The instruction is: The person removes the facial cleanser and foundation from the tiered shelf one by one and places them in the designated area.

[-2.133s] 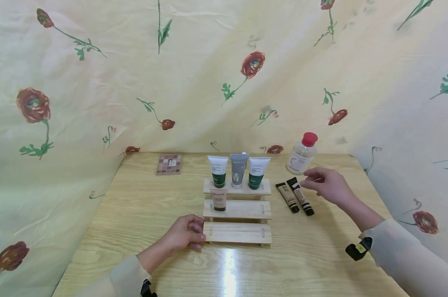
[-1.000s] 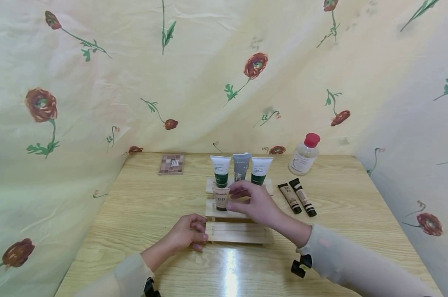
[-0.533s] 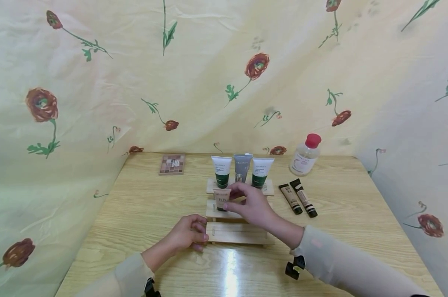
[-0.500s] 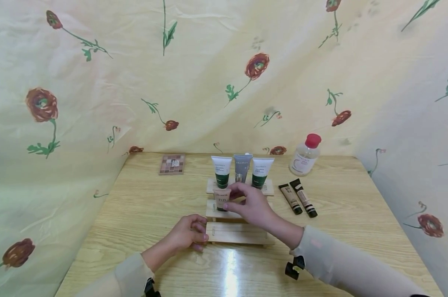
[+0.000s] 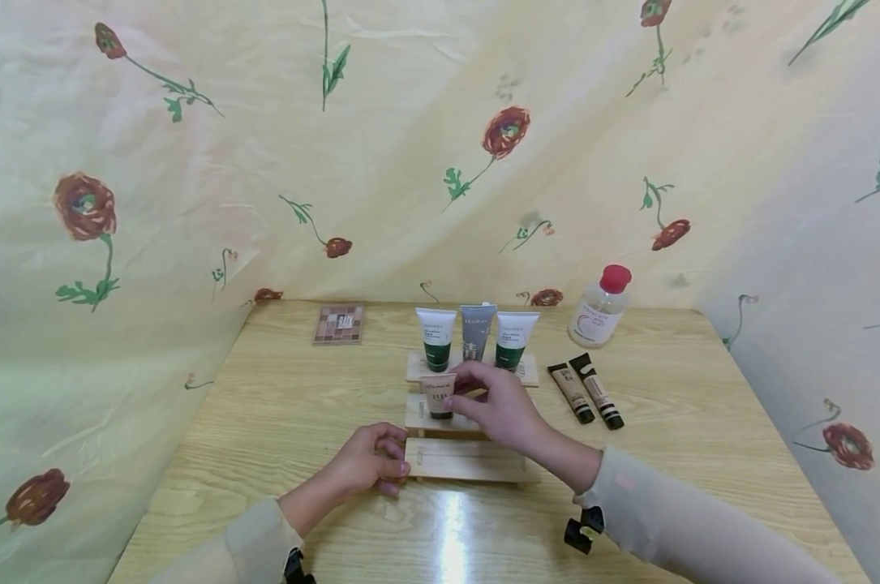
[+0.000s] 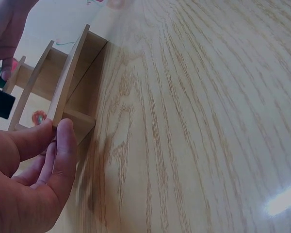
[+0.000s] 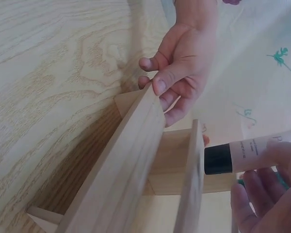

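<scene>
A three-step wooden display rack stands mid-table. My left hand pinches the left end of its lowest step, and the left wrist view shows thumb and index finger on that corner. My right hand holds a small pink cosmetic tube with a black cap at the left of the middle step. In the right wrist view the tube's cap is at the step's edge; whether it touches is hard to tell. On the top step stand two white-and-green tubes and a grey tube between them.
Two black-and-beige tubes lie right of the rack. Behind them stands a clear bottle with a red cap. At the back left lies an eyeshadow palette. Flowered cloth hangs behind the table.
My right hand has come left from beside the two lying tubes to the pink tube and taken hold of it. The tube has shifted slightly right. My left hand stays on the rack.
</scene>
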Motion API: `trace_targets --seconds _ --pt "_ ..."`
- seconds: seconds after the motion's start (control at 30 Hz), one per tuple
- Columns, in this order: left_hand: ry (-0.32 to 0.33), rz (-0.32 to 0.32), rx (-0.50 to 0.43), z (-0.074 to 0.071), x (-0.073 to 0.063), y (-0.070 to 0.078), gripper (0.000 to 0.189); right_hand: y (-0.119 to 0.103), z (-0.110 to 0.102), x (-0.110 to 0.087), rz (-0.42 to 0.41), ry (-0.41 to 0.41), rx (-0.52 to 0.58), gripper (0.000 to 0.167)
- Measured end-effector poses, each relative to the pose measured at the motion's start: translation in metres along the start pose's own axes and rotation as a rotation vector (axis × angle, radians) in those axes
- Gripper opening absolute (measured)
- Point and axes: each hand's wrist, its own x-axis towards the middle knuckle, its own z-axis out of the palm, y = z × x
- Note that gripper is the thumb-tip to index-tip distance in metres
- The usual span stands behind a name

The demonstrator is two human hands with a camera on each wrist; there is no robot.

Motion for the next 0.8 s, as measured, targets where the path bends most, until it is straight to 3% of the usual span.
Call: trace_targets --seconds 0.4,0.57,0.8 --pt "-0.007 0.004 0.000 0.000 0.000 -0.001 0.050 -0.008 -0.048 -0.028 -0.001 0.044 0.046 0.023" --pt "0.001 0.010 0.012 0.000 0.001 -0.003 0.050 0.005 -0.078 -0.042 0.030 0.091 -0.008 0.024" --pt "0.007 0.004 0.015 0.000 0.002 -0.004 0.049 0.033 -0.126 -0.055 0.155 0.176 -0.126 0.037"
